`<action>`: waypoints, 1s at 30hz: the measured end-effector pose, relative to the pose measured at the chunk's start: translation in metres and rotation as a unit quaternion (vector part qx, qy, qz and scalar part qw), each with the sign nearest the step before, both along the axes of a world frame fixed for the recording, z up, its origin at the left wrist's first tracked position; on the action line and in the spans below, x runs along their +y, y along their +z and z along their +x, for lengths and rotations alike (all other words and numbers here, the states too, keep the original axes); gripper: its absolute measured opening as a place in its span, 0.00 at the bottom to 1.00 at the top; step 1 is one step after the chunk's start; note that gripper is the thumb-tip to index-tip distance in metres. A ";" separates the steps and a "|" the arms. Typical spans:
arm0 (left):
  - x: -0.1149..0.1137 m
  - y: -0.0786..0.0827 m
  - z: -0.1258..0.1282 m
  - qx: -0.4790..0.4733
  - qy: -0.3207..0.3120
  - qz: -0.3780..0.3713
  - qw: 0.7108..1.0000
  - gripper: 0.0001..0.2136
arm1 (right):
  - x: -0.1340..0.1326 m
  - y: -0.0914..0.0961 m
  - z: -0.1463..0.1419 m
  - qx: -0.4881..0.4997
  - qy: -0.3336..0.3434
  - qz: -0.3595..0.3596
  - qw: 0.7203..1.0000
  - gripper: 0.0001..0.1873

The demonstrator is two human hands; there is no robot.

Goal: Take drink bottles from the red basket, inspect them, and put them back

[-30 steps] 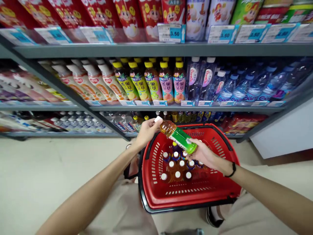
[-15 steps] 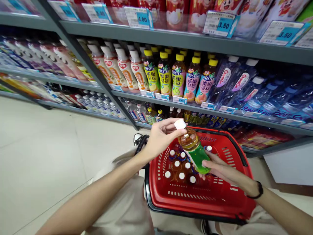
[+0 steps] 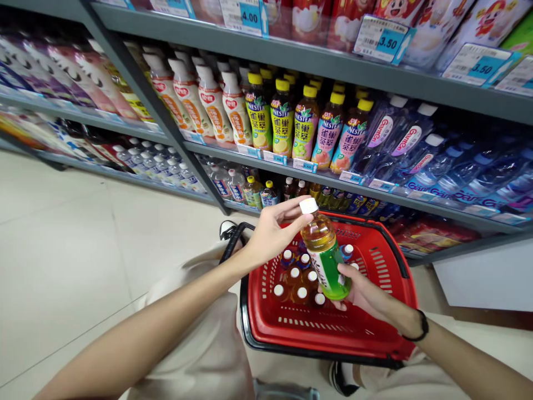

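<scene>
We hold a green bottle [image 3: 325, 253] up over a red basket [image 3: 306, 336], and it leans with its top to our left. Our right hand [image 3: 364, 291] is wrapped around the low part, with the thumb on the green label [image 3: 333, 272]. Our left hand [image 3: 275, 233] is at the top, with the thumb and fingers closed in around the white cap [image 3: 308, 205] and the neck. We wear a black band [image 3: 423, 326] on our right wrist. Inside the basket, under the bottle, we see more bottles with white caps [image 3: 302, 293], standing close together. In front of us is a big gray shelf [image 3: 291, 54]. On its middle row we see 5 tea bottles [image 3: 306, 130] with yellow caps, side by side at the front. To their left stand 4 white bottles [image 3: 214, 108] with orange pictures, and to their right are clear water bottles [image 3: 410, 139]. Higher up, 1 price tag [image 3: 245, 16] says 4.00 and 2 others say 3.50. Below us, we see our pale pants [image 3: 208, 339] and the floor [image 3: 83, 233].
</scene>
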State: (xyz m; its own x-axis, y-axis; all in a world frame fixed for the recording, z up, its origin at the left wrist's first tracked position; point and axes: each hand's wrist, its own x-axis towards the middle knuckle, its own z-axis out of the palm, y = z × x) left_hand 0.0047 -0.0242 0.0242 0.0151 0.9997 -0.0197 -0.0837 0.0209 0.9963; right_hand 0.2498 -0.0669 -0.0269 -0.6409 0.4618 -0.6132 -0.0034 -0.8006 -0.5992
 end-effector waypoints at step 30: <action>0.004 -0.013 0.001 -0.006 -0.007 -0.007 1.000 0.27 | 0.001 0.005 0.000 -0.033 0.012 -0.011 0.999 0.34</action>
